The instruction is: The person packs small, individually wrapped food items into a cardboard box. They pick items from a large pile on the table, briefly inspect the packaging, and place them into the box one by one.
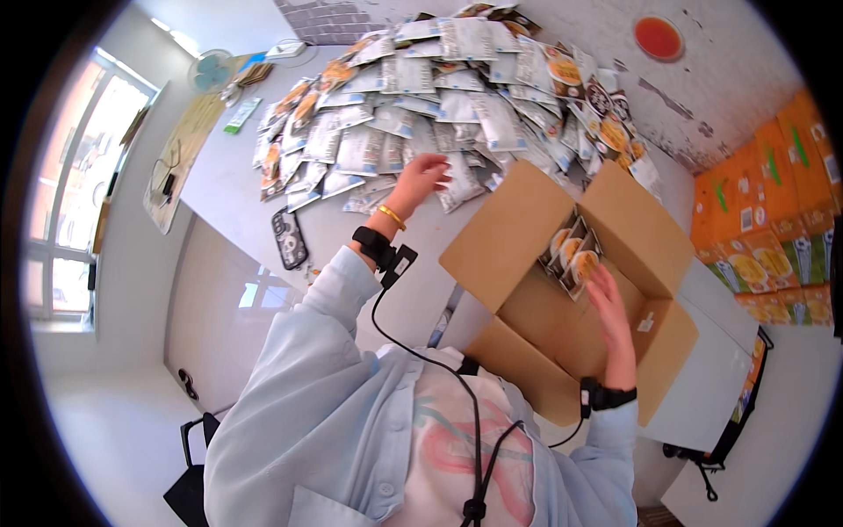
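Note:
My left hand (pixel 426 179) is raised at the near edge of a big heap of printed food pouches (pixel 454 99). Its fingers are slightly curled beside one white pouch (pixel 461 183), and nothing shows in its grasp. My right hand (pixel 609 306) reaches inside an open cardboard box (pixel 507 237), its fingertips at the nearest of several brown pouches (pixel 571 253). Those pouches stand in a row against the box's far inner wall. Whether the right fingers grip that pouch or only touch it is not clear. The box's flaps are spread outward.
A phone in a patterned case (pixel 290 238) lies left of the heap on the white table (pixel 227 191). Orange printed cartons (pixel 757 197) are stacked at the right. A red round object (pixel 658 37) is at the back. Cables run from both wrists across my front.

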### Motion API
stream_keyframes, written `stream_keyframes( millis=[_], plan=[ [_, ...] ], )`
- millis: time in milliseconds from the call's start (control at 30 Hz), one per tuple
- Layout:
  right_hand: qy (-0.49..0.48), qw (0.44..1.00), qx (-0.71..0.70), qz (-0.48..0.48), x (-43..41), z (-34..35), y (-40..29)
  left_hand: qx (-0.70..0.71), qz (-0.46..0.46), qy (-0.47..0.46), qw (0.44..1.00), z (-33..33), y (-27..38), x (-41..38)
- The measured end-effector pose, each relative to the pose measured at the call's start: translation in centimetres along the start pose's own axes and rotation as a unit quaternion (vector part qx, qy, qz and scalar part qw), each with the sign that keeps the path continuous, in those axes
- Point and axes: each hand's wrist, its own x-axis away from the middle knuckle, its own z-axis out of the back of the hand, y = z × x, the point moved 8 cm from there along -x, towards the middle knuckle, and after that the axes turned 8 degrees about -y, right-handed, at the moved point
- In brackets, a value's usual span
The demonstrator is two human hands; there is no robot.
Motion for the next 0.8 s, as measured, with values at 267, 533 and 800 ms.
stream_keyframes(
  millis=[267, 533, 800],
  plan=[
    [-0.041, 0.998, -0.039, 0.033, 5.6, -3.1, -5.7, 0.228, 0.091, 0.206, 0.947, 11.4, -8.2, 3.2],
    [-0.082, 0.994, -0.013, 0.065, 7.3, -5.2, -7.1, 0.279, 0.104, 0.218, 0.929, 11.8, -8.9, 2.3],
    [-0.061, 0.994, -0.030, 0.088, 9.1, -4.9, -8.6, 0.390, 0.027, 0.163, 0.906, 12.3, -7.9, 1.6]
  ],
)
